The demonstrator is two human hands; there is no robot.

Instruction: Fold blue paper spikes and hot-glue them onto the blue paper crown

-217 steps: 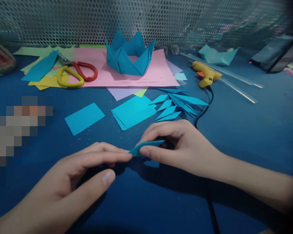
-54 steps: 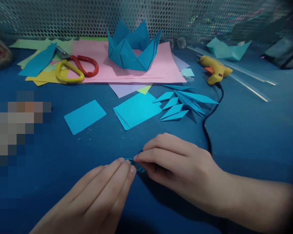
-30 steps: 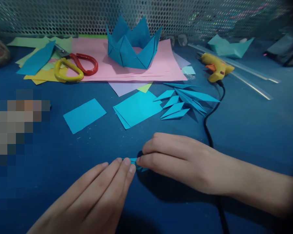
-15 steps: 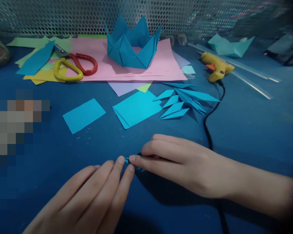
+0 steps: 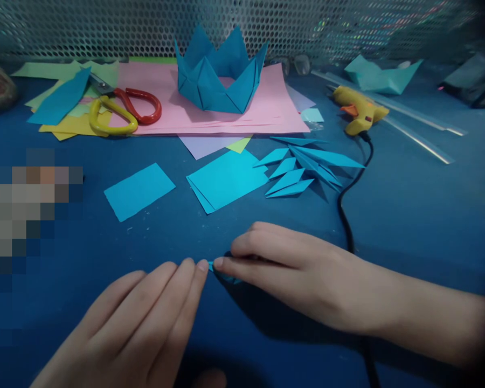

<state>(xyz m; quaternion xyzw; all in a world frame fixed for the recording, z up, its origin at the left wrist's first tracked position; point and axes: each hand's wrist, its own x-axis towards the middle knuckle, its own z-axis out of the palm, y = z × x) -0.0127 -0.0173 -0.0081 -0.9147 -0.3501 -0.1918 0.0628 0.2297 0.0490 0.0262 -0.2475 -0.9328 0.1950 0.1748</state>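
Observation:
A small folded blue paper piece (image 5: 222,274) lies on the dark blue table near the front, mostly hidden. My right hand (image 5: 291,267) lies over it, fingers together and pressing it down. My left hand (image 5: 145,323) rests flat beside it, fingers stretched out, fingertips touching the paper's left tip. Several finished pointed blue folds (image 5: 303,170) lie behind the hands, beside a stack of blue squares (image 5: 226,180) and a single blue rectangle (image 5: 139,191).
A blue paper crown (image 5: 218,73) sits on pink sheets (image 5: 267,113) at the back. Scissors with red and yellow handles (image 5: 117,113) lie left on coloured paper. A yellow glue gun (image 5: 358,110) lies right; its black cord (image 5: 347,215) runs under my right wrist. Mesh wall behind.
My left fingertips have slid slightly left and down along the paper's tip. My right hand stays pressed on the fold, hardly moved.

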